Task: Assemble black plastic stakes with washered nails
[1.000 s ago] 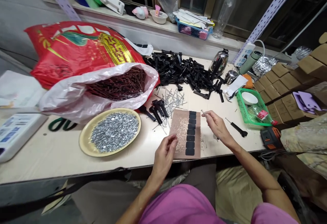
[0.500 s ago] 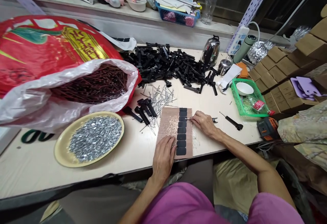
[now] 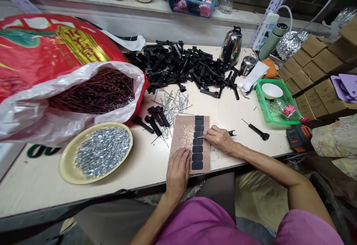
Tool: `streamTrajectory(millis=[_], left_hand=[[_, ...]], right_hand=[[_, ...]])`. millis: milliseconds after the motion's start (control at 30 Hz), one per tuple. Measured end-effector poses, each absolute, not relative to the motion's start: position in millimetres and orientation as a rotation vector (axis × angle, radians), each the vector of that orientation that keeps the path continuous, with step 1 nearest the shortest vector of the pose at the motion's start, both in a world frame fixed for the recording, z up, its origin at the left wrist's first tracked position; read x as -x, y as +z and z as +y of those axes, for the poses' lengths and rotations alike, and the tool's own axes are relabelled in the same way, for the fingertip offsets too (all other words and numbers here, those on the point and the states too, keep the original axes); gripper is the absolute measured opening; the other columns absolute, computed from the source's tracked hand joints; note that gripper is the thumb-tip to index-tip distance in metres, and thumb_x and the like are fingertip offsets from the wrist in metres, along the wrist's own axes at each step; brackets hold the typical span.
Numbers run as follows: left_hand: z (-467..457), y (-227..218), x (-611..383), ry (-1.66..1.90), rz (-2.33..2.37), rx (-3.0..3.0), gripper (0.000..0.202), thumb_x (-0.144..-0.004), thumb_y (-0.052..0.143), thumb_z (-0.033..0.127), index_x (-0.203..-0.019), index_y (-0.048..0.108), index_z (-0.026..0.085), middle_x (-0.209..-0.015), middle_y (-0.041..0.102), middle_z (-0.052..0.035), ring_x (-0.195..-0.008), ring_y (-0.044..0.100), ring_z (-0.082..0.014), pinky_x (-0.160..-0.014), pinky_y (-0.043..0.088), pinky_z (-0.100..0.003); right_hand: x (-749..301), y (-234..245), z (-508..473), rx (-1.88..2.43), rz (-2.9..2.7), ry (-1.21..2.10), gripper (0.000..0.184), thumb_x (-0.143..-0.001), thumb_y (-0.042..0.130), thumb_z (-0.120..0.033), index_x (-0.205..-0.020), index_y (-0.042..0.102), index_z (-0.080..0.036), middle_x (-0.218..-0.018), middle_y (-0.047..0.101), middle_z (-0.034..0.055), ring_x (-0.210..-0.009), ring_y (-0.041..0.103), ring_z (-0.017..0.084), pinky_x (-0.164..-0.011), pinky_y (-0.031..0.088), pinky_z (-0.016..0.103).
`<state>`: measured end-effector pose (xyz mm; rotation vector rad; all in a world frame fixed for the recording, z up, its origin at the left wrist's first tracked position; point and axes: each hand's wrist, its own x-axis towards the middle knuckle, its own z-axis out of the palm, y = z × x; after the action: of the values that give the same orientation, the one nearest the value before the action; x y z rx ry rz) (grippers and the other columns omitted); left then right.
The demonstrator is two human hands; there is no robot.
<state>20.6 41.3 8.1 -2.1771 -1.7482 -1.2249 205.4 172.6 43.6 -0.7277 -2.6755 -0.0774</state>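
A brown board lies near the table's front edge, with a column of black rounded pads along its right side and small pale specks left of them. My left hand rests flat on the board's lower left, fingers stretched out beside the pads. My right hand is closed around a black-handled tool with a thin metal rod. Its forked black end sticks out behind the hand, and the rod's tip lies over a pad in the middle of the column. Beyond the board are loose metal rods and several black-handled tools.
A yellowish bowl of small shiny metal pieces and a red sack of dark rods stand left. Black plastic parts are heaped at the back. To the right are another black-handled tool, a green basket and an orange-black device.
My right hand has moved slightly nearer and to the left, bringing the rod's tip onto a pad closer to me. My left hand stays on the board. The view has shifted a little.
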Motion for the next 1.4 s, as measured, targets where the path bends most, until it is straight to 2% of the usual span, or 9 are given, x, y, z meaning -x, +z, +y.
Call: streamTrajectory(millis=[200, 467, 567, 700, 833, 1000, 1133, 1200, 1400], left_hand=[[42, 10, -20, -1.205, -1.734, 2.175, 0.032, -0.090, 0.050, 0.010, -0.120, 0.055, 0.014, -0.105, 0.068, -0.0129, -0.102, 0.062, -0.0229, -0.089, 0.051, -0.038], [40, 7, -19, -1.230, -1.760, 2.206, 0.034, -0.091, 0.047, 0.012, -0.125, 0.054, 0.016, -0.108, 0.068, -0.0128, -0.106, 0.061, -0.0235, -0.091, 0.050, -0.040], [40, 8, -18, -1.201, -1.750, 2.206, 0.034, -0.090, 0.049, 0.010, -0.123, 0.054, 0.015, -0.107, 0.068, -0.0130, -0.105, 0.061, -0.0233, -0.091, 0.050, -0.039], [41, 10, -19, -1.174, -1.738, 2.199, 0.034, -0.089, 0.051, 0.008, -0.122, 0.054, 0.014, -0.106, 0.068, -0.0131, -0.104, 0.062, -0.0232, -0.091, 0.050, -0.039], [42, 12, -19, -1.184, -1.736, 2.198, 0.034, -0.088, 0.051, 0.008, -0.122, 0.054, 0.014, -0.105, 0.068, -0.0130, -0.103, 0.062, -0.0231, -0.090, 0.051, -0.038], [41, 10, -19, -1.215, -1.759, 2.195, 0.037, -0.090, 0.048, 0.010, -0.126, 0.053, 0.016, -0.107, 0.068, -0.0121, -0.106, 0.061, -0.0229, -0.091, 0.050, -0.039], [40, 9, -20, -1.216, -1.766, 2.187, 0.035, -0.090, 0.048, 0.011, -0.124, 0.054, 0.016, -0.107, 0.068, -0.0119, -0.105, 0.062, -0.0231, -0.091, 0.050, -0.040], [40, 9, -20, -1.209, -1.769, 2.183, 0.034, -0.090, 0.049, 0.010, -0.122, 0.056, 0.016, -0.107, 0.068, -0.0123, -0.105, 0.062, -0.0234, -0.091, 0.051, -0.040], [41, 9, -20, -1.214, -1.756, 2.185, 0.035, -0.090, 0.048, 0.010, -0.124, 0.055, 0.016, -0.107, 0.068, -0.0125, -0.107, 0.061, -0.0238, -0.091, 0.050, -0.040]], right_hand=[[-206, 42, 169, 0.723, -2.702, -0.054, 0.028, -0.098, 0.042, -0.016, -0.083, 0.065, -0.014, -0.070, 0.057, 0.0025, -0.070, 0.046, 0.014, -0.049, 0.031, 0.022], [-206, 45, 165, 0.885, -2.618, 0.267, 0.016, -0.095, 0.049, -0.021, -0.089, 0.063, -0.015, -0.083, 0.060, 0.0045, -0.079, 0.054, 0.014, -0.061, 0.045, 0.022], [-205, 48, 170, 0.965, -2.655, 0.315, 0.018, -0.097, 0.047, -0.023, -0.091, 0.063, -0.015, -0.083, 0.059, 0.0041, -0.078, 0.055, 0.013, -0.055, 0.040, 0.021], [-202, 49, 168, 1.103, -2.754, 0.127, 0.023, -0.098, 0.043, -0.023, -0.092, 0.064, -0.018, -0.085, 0.060, 0.0038, -0.071, 0.052, 0.013, -0.049, 0.027, 0.022], [-204, 46, 159, 1.129, -2.780, -0.132, 0.024, -0.099, 0.041, -0.021, -0.100, 0.064, -0.025, -0.092, 0.062, 0.0034, -0.067, 0.047, 0.012, -0.054, 0.026, 0.025], [-216, 43, 149, 1.075, -2.725, -0.296, 0.037, -0.095, 0.048, -0.045, -0.127, 0.053, -0.027, -0.108, 0.062, 0.0075, -0.078, 0.049, 0.017, -0.063, 0.032, 0.029], [-224, 36, 147, 1.110, -2.681, -0.326, 0.027, -0.096, 0.049, -0.024, -0.121, 0.057, -0.026, -0.097, 0.065, 0.0048, -0.078, 0.048, 0.018, -0.064, 0.032, 0.029], [-226, 32, 147, 1.086, -2.672, -0.314, 0.031, -0.094, 0.047, -0.012, -0.119, 0.058, -0.026, -0.094, 0.065, 0.0041, -0.077, 0.047, 0.018, -0.064, 0.033, 0.029], [-227, 24, 147, 1.081, -2.540, -0.311, 0.028, -0.092, 0.047, -0.007, -0.102, 0.065, -0.025, -0.088, 0.063, 0.0039, -0.071, 0.045, 0.015, -0.058, 0.029, 0.027]])
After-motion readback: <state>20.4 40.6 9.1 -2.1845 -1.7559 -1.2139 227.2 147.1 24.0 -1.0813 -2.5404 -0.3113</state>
